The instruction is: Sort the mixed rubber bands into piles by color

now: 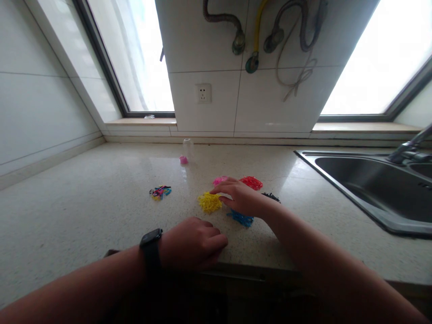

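My right hand [239, 195] reaches over several small colour-sorted piles of what look like rubber bands, its fingers stretched out and its thumb apart. Its fingertips are at the edge of the yellow pile [209, 202]. Around this hand lie a pink pile [219, 180], a red pile [251, 182], a black pile [271, 196] and a blue pile [241, 218], some partly covered by it. My left hand [197, 243], with a dark watch on its wrist, rests curled at the counter's front edge. Whatever its fingers may hold is hidden.
A mixed-colour pile [159, 192] lies to the left on the speckled counter [84, 202]. Farther back, a clear container [188, 147] stands near a pink cap [183, 159]. A metal sink [371, 189] with a faucet [411, 148] is at the right. Hoses hang on the wall.
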A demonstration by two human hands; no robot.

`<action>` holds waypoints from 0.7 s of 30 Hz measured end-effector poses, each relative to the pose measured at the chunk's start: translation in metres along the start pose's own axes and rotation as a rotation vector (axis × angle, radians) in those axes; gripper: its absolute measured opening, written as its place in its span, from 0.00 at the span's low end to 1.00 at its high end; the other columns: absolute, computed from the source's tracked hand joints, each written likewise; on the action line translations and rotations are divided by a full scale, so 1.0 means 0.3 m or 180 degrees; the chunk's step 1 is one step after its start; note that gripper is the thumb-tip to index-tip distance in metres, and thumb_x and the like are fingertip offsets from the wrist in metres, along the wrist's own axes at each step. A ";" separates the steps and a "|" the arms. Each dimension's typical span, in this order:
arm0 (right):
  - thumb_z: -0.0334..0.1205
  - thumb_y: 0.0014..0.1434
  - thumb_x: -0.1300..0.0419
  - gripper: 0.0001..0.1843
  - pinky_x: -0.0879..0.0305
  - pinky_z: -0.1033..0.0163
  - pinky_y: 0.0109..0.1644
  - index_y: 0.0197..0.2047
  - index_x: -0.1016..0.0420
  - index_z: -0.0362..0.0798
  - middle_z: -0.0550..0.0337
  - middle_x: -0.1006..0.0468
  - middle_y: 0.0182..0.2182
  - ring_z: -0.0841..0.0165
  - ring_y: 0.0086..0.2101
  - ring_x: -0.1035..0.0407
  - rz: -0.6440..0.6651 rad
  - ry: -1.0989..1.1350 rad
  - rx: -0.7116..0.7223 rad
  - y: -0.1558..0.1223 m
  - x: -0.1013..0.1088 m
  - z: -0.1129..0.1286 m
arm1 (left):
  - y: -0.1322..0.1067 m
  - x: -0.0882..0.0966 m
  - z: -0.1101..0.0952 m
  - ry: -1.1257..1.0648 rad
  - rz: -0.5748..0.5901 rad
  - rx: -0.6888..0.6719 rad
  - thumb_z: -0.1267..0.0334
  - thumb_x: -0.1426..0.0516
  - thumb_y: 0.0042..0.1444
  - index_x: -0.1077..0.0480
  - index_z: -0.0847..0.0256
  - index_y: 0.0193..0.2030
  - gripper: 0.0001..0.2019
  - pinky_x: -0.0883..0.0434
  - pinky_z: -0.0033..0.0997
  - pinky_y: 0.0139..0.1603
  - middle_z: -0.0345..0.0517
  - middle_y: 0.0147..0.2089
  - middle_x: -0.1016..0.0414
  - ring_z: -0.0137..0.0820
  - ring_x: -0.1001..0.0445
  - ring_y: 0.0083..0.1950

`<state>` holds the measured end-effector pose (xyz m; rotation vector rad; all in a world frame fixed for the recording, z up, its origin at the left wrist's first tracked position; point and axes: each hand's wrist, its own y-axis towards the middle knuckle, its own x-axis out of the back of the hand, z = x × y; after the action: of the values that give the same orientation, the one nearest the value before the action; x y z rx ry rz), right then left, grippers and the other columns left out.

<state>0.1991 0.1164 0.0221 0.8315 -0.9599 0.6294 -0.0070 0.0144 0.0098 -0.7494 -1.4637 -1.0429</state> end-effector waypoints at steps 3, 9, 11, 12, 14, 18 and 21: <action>0.32 0.65 0.44 0.18 0.46 0.49 0.67 0.56 0.23 0.51 0.54 0.20 0.52 0.62 0.55 0.31 0.0076 -0.0190 0.0078 0.003 -0.006 -0.007 | 0.001 0.002 0.001 0.0002 0.0027 0.0014 0.64 0.48 0.65 0.35 0.59 0.37 0.04 0.37 0.33 0.29 0.42 0.30 0.26 0.32 0.28 0.29; 0.32 0.65 0.44 0.18 0.44 0.51 0.65 0.56 0.23 0.53 0.55 0.21 0.53 0.62 0.55 0.32 -0.0039 -0.0227 0.0040 -0.006 0.005 -0.007 | 0.001 0.005 0.003 -0.0020 0.0068 -0.0002 0.64 0.47 0.64 0.36 0.59 0.38 0.04 0.39 0.33 0.29 0.42 0.31 0.25 0.32 0.28 0.30; 0.33 0.66 0.44 0.17 0.41 0.53 0.63 0.55 0.23 0.53 0.56 0.21 0.52 0.62 0.54 0.32 -0.0162 -0.0204 0.0020 -0.013 0.016 -0.010 | -0.001 0.005 0.004 -0.0004 0.0080 -0.0001 0.64 0.47 0.65 0.36 0.59 0.38 0.04 0.39 0.33 0.29 0.42 0.31 0.25 0.32 0.28 0.30; 0.33 0.66 0.44 0.17 0.40 0.53 0.62 0.55 0.23 0.53 0.56 0.21 0.52 0.62 0.54 0.32 -0.0227 -0.0189 0.0011 -0.017 0.023 -0.014 | -0.001 0.004 0.004 0.0006 0.0089 0.0001 0.64 0.47 0.65 0.36 0.59 0.38 0.04 0.38 0.33 0.29 0.42 0.32 0.25 0.32 0.28 0.30; 0.33 0.66 0.44 0.17 0.39 0.54 0.60 0.55 0.23 0.53 0.56 0.21 0.51 0.63 0.53 0.32 -0.0360 -0.0159 -0.0013 -0.025 0.041 -0.027 | -0.002 0.004 0.004 0.0024 0.0097 -0.0003 0.63 0.48 0.65 0.36 0.59 0.38 0.04 0.38 0.33 0.29 0.42 0.32 0.25 0.32 0.28 0.30; 0.34 0.64 0.43 0.15 0.37 0.54 0.57 0.51 0.22 0.51 0.54 0.20 0.47 0.62 0.49 0.30 -0.0693 -0.0160 -0.0225 -0.049 0.096 -0.086 | -0.003 0.005 0.003 0.0045 0.0076 -0.0028 0.64 0.48 0.65 0.36 0.59 0.38 0.04 0.38 0.34 0.29 0.42 0.31 0.26 0.31 0.28 0.30; 0.37 0.63 0.43 0.12 0.33 0.57 0.48 0.47 0.20 0.49 0.53 0.20 0.43 0.63 0.42 0.28 -0.1077 -0.0092 -0.0544 -0.080 0.146 -0.165 | -0.004 0.007 0.003 0.0100 0.0097 -0.0042 0.64 0.47 0.65 0.36 0.59 0.38 0.04 0.38 0.34 0.28 0.41 0.32 0.26 0.31 0.29 0.30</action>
<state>0.2595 0.1492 0.0375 0.8276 -0.8605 0.2410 -0.0089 0.0145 0.0117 -0.7593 -1.4156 -1.0376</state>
